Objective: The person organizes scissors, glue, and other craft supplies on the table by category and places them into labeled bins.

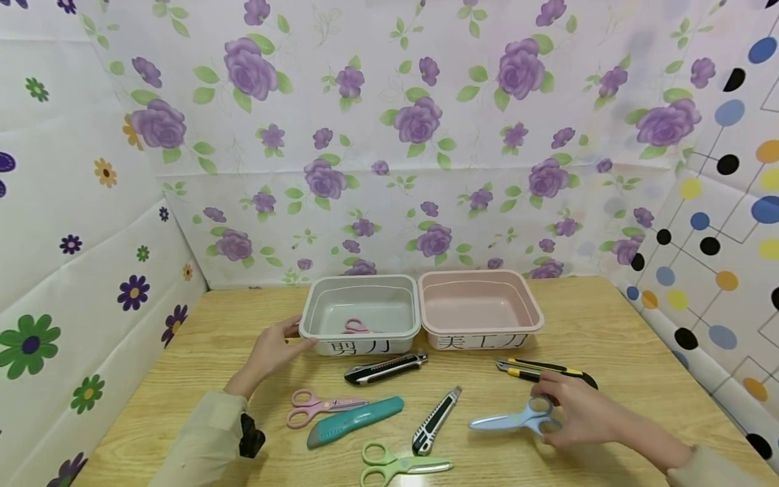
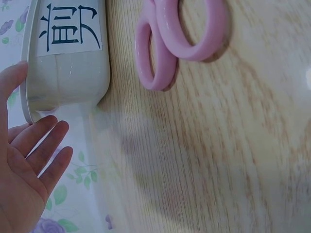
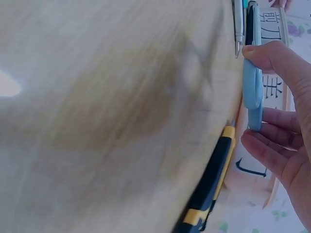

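Note:
My left hand (image 1: 275, 352) touches the left front corner of a grey bin (image 1: 359, 346), its thumb on the rim and its other fingers extended by the side. Pink scissors (image 1: 353, 326) lie partly visible inside this bin. With thumb and fingers, my right hand (image 1: 575, 412) pinches the handles of light blue scissors (image 1: 508, 422), whose blades point left. Right beyond that hand lies a yellow-and-black utility knife (image 1: 569, 370), partly covered by the fingers. In the left wrist view, other pink scissors (image 2: 192, 48) lie near the bin.
A pink bin (image 1: 481, 335) adjoins the grey one. On the wooden table lie a black utility knife (image 1: 386, 369), a teal knife (image 1: 356, 422), a silver-and-black utility knife (image 1: 435, 421) and green scissors (image 1: 404, 465). Patterned cloth (image 1: 377, 135) hangs behind and at both sides.

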Demonstrator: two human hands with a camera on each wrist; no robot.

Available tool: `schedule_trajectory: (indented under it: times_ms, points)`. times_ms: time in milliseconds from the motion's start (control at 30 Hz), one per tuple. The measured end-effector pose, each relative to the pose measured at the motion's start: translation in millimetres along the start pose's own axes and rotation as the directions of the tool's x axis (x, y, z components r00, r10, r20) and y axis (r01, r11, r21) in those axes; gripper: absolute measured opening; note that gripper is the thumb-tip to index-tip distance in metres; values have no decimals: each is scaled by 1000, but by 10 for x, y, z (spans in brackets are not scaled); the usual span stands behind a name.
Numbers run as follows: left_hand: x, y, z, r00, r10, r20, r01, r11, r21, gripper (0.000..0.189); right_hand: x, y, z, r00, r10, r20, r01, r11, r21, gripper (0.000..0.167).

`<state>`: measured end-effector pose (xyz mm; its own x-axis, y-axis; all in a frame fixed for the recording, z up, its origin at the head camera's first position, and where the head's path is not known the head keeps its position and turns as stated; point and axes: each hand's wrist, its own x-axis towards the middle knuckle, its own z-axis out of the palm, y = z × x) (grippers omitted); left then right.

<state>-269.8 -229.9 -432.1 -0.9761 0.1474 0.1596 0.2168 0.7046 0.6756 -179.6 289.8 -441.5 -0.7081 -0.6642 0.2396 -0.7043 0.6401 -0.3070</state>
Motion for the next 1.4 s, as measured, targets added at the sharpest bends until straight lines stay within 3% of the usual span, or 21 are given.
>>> schedule_trajectory:
  times_ms: [267,700,933,1100,1267,1400]
  points:
    - [-11,36,-9,1000,0,3,0,1000,-8,75,250,-44,-124,1000,-14,22,15,999,-29,45]
    - [-3,72,-3,1000,11,-3,-11,1000,-9,72,856,-65,-335,988,-145,-45,139,983,-121,46]
    - [-15,61,-5,1000,-6,2,6,1000,-17,73,1240,-119,-406,970,-217,-106,199,967,-158,42]
    - [-21,41,-20,1000,2,1,-2,1000,-4,73,1489,-185,-457,982,-150,-112,126,972,-196,39]
    - [-25,21,-19,1000,-2,2,2,1000,1,73,1715,-250,-482,998,-47,-33,41,986,-161,47]
    - [-19,20,-12,1000,-3,-1,3,1000,4,74,1878,-294,-489,999,-34,5,35,990,-134,46]
